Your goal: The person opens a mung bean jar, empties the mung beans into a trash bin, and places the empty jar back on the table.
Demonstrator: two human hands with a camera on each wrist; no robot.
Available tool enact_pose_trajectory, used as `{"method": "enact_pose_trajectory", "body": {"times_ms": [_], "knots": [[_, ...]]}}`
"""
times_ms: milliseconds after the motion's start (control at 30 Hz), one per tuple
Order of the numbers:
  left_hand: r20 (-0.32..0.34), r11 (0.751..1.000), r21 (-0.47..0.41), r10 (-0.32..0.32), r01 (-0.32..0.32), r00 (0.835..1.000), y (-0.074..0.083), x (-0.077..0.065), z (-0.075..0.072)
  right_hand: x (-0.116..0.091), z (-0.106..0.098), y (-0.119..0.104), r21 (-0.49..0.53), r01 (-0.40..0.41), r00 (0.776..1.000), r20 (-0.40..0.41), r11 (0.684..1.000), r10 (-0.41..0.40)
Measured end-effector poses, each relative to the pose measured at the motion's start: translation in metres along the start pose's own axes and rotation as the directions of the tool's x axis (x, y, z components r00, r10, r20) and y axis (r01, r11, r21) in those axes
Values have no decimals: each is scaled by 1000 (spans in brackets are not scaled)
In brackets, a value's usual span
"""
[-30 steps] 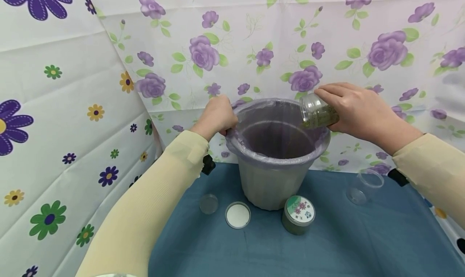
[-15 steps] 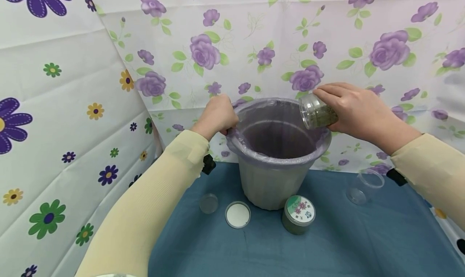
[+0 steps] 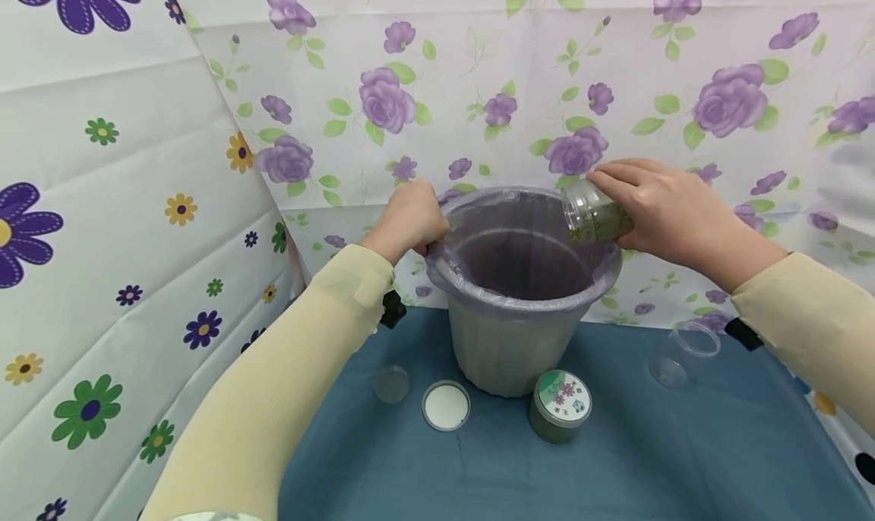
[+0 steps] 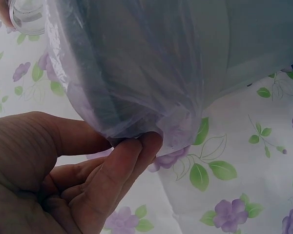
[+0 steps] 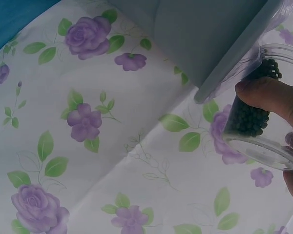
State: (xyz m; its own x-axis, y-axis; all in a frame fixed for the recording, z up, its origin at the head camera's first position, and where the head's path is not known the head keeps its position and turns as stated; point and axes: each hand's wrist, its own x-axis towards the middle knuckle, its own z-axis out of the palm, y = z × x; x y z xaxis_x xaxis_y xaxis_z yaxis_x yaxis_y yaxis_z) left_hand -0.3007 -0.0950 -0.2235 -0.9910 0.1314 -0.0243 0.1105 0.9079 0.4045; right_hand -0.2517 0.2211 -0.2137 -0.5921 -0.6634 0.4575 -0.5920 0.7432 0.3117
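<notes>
A grey trash bin (image 3: 509, 354) stands upright, lined with a thin translucent purple trash bag (image 3: 526, 306) folded over its rim. My left hand (image 3: 410, 216) grips the bag-covered rim at the left; in the left wrist view its thumb and fingers pinch the edge through the bag (image 4: 132, 73). With my right hand (image 3: 673, 211) I hold a clear lidless jar (image 3: 593, 213) by its sides, tipped with the mouth toward the bin's right rim. Small round beads (image 5: 249, 117) lie along the jar's lower side, dark in the right wrist view and greenish from the head.
In front of the bin stands a closed jar (image 3: 560, 405) with a flowered label on its lid. A white-faced lid (image 3: 446, 405) and a clear disc (image 3: 392, 384) lie left of it. An uncovered clear container (image 3: 683, 355) stands on the blue cloth (image 3: 506, 483) at right.
My right hand and the tipped jar have shifted very slightly left over the bin's rim. My left hand keeps its grip in the same place.
</notes>
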Motion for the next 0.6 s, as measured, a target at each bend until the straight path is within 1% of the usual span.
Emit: {"method": "enact_pose_trajectory", "body": {"times_ms": [167, 400, 600], "knots": [[-9, 1000, 10, 12, -12, 1000, -1, 1, 1, 2, 0, -2, 6, -10, 1000, 4, 1000, 10], [-4, 1000, 12, 5, -5, 1000, -1, 0, 2, 4, 0, -3, 12, -5, 1000, 11, 1000, 5], [-10, 999, 35, 20, -19, 1000, -1, 0, 1, 4, 0, -3, 4, -4, 1000, 16, 1000, 4]]}}
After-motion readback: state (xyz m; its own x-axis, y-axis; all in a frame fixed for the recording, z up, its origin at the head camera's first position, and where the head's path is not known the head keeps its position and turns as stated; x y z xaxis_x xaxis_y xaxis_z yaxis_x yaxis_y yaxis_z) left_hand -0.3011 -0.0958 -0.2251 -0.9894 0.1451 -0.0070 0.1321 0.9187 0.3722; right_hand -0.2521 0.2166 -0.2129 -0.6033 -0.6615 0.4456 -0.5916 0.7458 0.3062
